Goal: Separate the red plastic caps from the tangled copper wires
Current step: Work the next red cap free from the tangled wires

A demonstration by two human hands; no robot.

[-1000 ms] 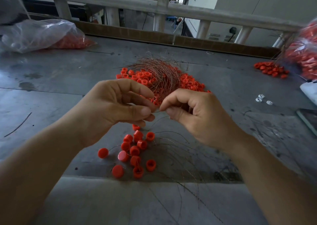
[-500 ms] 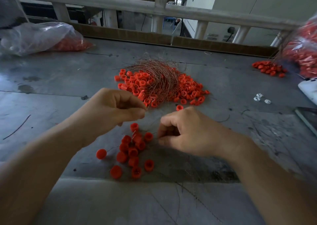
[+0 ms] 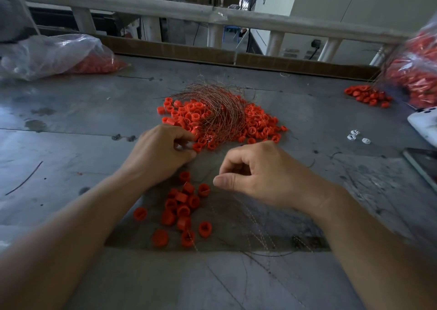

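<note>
Item: red plastic caps (image 3: 257, 122), large heap, centre of the table (image 3: 71, 125), far side of both hands. Tangled copper wires (image 3: 220, 106) lie in a curved bundle over the heap's middle and far edge.

Item: separated caps (image 3: 183, 210), small loose cluster, near side, between the two forearms, apart from the heap. A few loose wire strands (image 3: 248, 224) lie on the table just right of this cluster.

Left hand (image 3: 160, 154): at the heap's near-left edge, fingers and thumb curled toward a single cap (image 3: 197, 147) at the fingertips; whether that cap is actually gripped cannot be told.

Right hand (image 3: 267, 177): near side of the heap, right of the left hand, fingers curled in, thumb (image 3: 224, 182) pointing left. Whether a strand is pinched cannot be told; the wire is too fine.

Surroundings: clear plastic bag (image 3: 54, 54) with red caps inside, far left. Second bag of caps (image 3: 416, 73), far right, blurred, with a small cap pile (image 3: 366, 95) just beside it. Small white pieces (image 3: 354, 135), right. White object (image 3: 423, 125) and dark flat object (image 3: 423, 165), right edge, both cut off. Stray wire (image 3: 23, 182), left. Pale railing (image 3: 212, 13) beyond the table's far edge.
</note>
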